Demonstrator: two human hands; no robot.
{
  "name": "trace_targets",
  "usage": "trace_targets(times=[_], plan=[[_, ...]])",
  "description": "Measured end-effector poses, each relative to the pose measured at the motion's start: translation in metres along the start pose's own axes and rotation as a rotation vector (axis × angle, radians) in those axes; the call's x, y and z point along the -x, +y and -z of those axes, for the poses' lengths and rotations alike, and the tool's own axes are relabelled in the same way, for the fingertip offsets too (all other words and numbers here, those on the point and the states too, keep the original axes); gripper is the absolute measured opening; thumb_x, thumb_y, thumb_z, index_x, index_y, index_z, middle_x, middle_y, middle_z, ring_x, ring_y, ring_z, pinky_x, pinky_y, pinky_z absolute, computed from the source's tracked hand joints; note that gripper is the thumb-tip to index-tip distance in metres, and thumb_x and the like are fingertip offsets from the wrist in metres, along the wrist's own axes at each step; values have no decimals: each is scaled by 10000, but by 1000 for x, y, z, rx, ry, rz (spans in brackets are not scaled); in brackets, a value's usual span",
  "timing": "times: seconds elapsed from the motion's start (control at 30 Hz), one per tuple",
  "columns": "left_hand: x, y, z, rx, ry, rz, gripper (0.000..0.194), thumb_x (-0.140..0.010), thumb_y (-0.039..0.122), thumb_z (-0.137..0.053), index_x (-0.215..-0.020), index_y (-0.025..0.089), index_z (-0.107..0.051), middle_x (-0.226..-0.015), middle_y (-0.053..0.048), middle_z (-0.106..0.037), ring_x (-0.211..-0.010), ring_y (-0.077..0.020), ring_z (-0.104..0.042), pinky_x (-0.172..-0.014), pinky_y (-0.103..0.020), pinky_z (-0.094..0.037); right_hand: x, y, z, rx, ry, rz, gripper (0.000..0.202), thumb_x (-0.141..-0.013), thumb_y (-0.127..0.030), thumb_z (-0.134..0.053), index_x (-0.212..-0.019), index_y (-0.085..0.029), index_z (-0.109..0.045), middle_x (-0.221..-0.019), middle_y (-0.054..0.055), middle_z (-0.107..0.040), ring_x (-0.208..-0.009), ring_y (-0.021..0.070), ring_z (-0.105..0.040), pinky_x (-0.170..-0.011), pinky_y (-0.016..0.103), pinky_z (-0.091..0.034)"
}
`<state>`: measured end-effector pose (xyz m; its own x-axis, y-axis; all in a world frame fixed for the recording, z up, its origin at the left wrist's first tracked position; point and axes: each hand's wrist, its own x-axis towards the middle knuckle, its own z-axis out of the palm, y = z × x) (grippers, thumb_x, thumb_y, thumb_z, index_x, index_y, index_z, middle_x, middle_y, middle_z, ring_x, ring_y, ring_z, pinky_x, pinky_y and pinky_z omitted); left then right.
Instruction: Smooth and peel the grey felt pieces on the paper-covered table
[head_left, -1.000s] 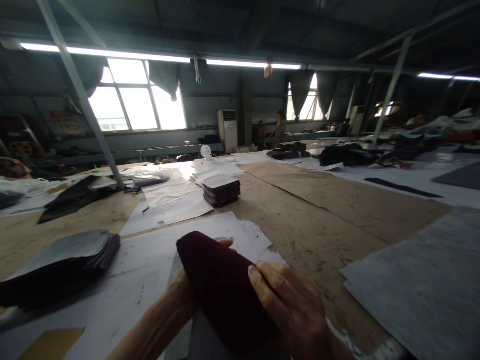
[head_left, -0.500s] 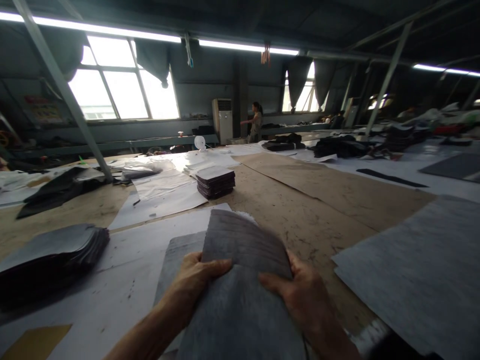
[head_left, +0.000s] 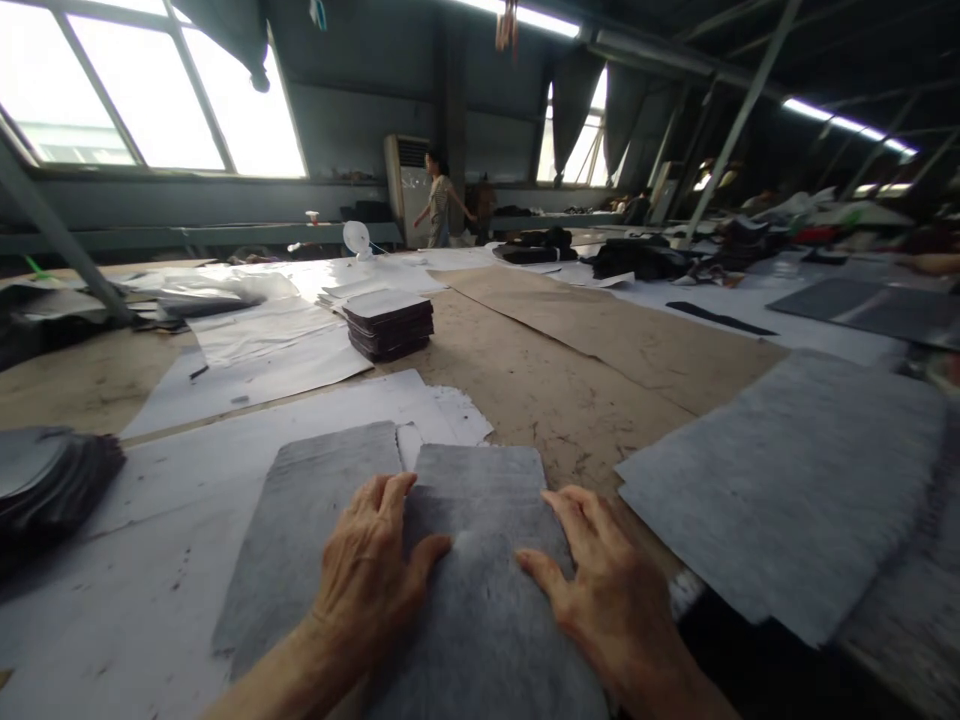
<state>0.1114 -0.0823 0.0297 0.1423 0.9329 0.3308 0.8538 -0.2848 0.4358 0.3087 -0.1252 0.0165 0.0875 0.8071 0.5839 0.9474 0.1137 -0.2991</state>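
Observation:
A grey fabric panel [head_left: 480, 580] lies in front of me, its far end flat and its near part running out of view at the bottom. My left hand [head_left: 375, 560] grips its left edge, thumb on top and fingers along the side. At the right edge, my right hand [head_left: 600, 580] has it the same way, with the thumb pressed on the surface. Whether several layers lie under the top one I cannot tell. Left of it, partly behind my left hand and wrist, is another grey panel [head_left: 300, 510] on white paper [head_left: 172, 580].
A dark stack of cut pieces [head_left: 52, 480] stands at the left, a smaller stack [head_left: 390, 325] farther ahead. Large grey sheets [head_left: 787, 480] lie at the right, overhanging a dark gap. Brown paper [head_left: 562, 330] covers the table's middle. A person [head_left: 442, 205] walks beyond the table.
The panel's far end, bent and raised between my hands before, now lies flat. My fingers have come up along its sides. The view has tilted down and turned right.

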Motion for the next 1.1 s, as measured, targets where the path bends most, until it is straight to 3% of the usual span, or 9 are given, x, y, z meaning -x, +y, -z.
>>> trace_targets(times=[0.1, 0.27, 0.4, 0.5, 0.57, 0.7, 0.8, 0.93, 1.1], plan=[[2, -10, 0, 7, -38, -90, 328, -729, 338, -548, -1033, 224, -503, -987, -41, -548, -916, -224, -535, -761, -368, -453, -1, 5, 7, -93, -136, 24, 315, -666, -230, -654, -968, -168, -593, -949, 72, -617, -913, 228, -560, -793, 361, -481], [2, -17, 5, -70, 64, -188, 360, -699, 361, -592, -1027, 232, -519, -1070, -57, -515, -953, -237, -518, -770, -380, -453, -13, 3, 15, -158, -383, -130, 244, -631, -248, -671, -862, -206, -605, -881, 29, -624, -863, 210, -565, -756, 343, -458], [-2, -14, 9, -66, -159, -60, 224, -731, 371, -554, -909, 239, -525, -869, 0, -564, -771, -187, -545, -691, -342, -445, -21, -1, 16, -141, -522, -327, 175, -602, -303, -665, -713, -211, -567, -694, -7, -610, -659, 171, -563, -584, 284, -417], [-4, -12, 11, -40, -236, 87, 259, -704, 412, -578, -880, 235, -507, -790, 24, -556, -659, -159, -522, -634, -321, -425, -22, 0, 17, -218, -560, -381, 130, -678, -328, -581, -627, -213, -550, -541, -34, -544, -529, 127, -510, -502, 243, -358], [-3, -12, 12, 8, -199, 122, 303, -680, 418, -600, -892, 228, -495, -774, 29, -544, -611, -139, -502, -606, -304, -417, -21, 1, 18, -266, -554, -382, 165, -714, -325, -533, -595, -213, -547, -498, -40, -515, -489, 112, -483, -482, 231, -338], [1, -13, 10, 58, -98, 3, 314, -678, 379, -606, -934, 232, -501, -832, 18, -529, -572, -111, -466, -555, -268, -404, -20, 3, 17, -250, -536, -335, 175, -720, -315, -520, -579, -214, -539, -506, -40, -521, -487, 106, -475, -463, 224, -309], [0, -13, 10, 65, -178, -22, 284, -681, 378, -612, -910, 239, -518, -794, 28, -535, -575, -113, -458, -572, -268, -398, -23, 3, 16, -189, -570, -301, 185, -736, -315, -505, -579, -217, -524, -490, -42, -504, -480, 107, -467, -463, 226, -299], [-3, -12, 12, 100, -235, 71, 286, -662, 375, -627, -885, 229, -521, -798, 27, -551, -595, -117, -466, -600, -277, -388, -31, 1, 16, -126, -621, -275, 194, -749, -317, -496, -582, -219, -498, -474, -44, -488, -462, 109, -458, -454, 228, -290], [-5, -9, 13, 84, -297, 160, 245, -647, 378, -627, -804, 222, -522, -641, 46, -521, -581, -125, -468, -581, -266, -351, -36, 4, 17, -129, -688, -218, 178, -747, -290, -497, -585, -216, -495, -450, -51, -473, -422, 99, -434, -441, 232, -275]])
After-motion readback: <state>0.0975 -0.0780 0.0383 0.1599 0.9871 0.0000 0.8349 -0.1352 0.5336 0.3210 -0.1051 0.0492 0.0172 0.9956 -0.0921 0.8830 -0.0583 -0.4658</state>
